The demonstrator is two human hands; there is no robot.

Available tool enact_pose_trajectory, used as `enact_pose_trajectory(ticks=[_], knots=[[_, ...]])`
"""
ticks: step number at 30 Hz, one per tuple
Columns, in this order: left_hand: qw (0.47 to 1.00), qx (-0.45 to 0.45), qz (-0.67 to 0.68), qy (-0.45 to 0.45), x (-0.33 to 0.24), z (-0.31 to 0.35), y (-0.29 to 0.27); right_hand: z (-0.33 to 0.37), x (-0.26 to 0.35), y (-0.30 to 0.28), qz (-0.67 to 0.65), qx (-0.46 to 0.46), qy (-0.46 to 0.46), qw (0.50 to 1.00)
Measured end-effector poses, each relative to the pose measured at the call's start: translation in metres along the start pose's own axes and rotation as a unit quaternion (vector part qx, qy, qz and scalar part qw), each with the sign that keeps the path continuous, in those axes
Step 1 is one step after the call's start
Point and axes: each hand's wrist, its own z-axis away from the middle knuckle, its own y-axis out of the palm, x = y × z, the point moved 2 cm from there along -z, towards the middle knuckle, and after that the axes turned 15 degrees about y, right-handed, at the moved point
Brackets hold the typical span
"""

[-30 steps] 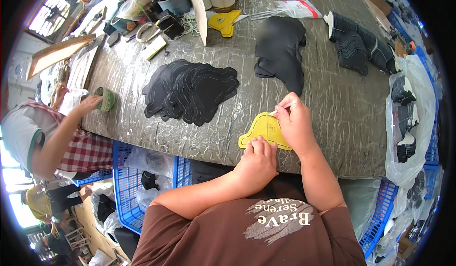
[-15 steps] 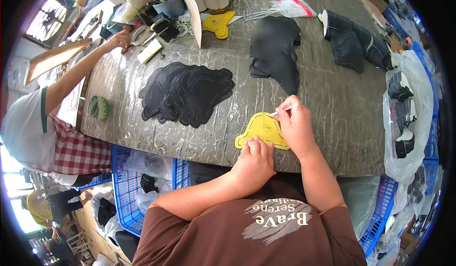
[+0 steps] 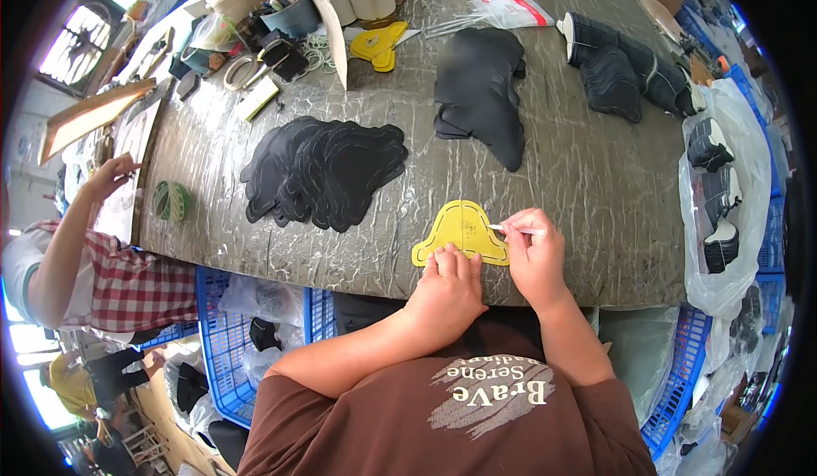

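Observation:
A yellow bell-shaped template (image 3: 459, 219) with slots along its outline lies flat near the front edge of the table. Across its lower edge rest the stretched-out fingers of my left hand (image 3: 447, 293), pressing down on it. My right hand (image 3: 536, 263) pinches a slim white pen (image 3: 500, 228), its tip at the template's right side. To the left spreads a fanned pile of black cut pieces (image 3: 328, 170) with pale marked lines. Further off lies a stack of plain black pieces (image 3: 481, 85). Whether a black piece lies under the template is hidden.
Black rolled material (image 3: 621, 55) lies at the far right, beside a clear bag of black-and-white items (image 3: 723, 195). A green tape roll (image 3: 172, 201), tubs and a second yellow template (image 3: 379, 45) are leftward. A co-worker's hand (image 3: 111, 176) is at the table's left edge.
My right hand and the pen have moved down from the template's top to its right side. My left hand stays on the template. The co-worker's arm has drawn back from the table.

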Motion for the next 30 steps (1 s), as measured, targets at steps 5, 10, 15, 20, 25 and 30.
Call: enact_pose_trajectory(ticks=[5, 10, 15, 20, 25, 30], knots=[[1.000, 0.003, -0.008, 0.003, 0.000, 0.000, -0.002, 0.017, 0.000, -0.009, 0.011, 0.007, -0.012, 1.000], [1.000, 0.009, -0.014, 0.002, -0.001, 0.000, -0.001, 0.027, -0.003, -0.019, -0.005, 0.005, -0.009, 1.000], [1.000, 0.015, -0.008, 0.004, 0.000, 0.000, -0.002, 0.034, 0.003, -0.028, 0.011, -0.007, -0.010, 1.000], [1.000, 0.020, -0.009, 0.004, 0.000, 0.000, -0.001, 0.045, 0.012, -0.027, 0.070, -0.004, 0.006, 0.997], [1.000, -0.008, 0.015, -0.003, 0.006, -0.001, -0.010, 0.044, 0.019, -0.020, 0.100, -0.011, -0.046, 0.994], [0.960, -0.026, 0.277, -0.021, 0.078, -0.015, -0.008, 0.043, 0.023, -0.019, 0.129, -0.016, -0.051, 0.990]])
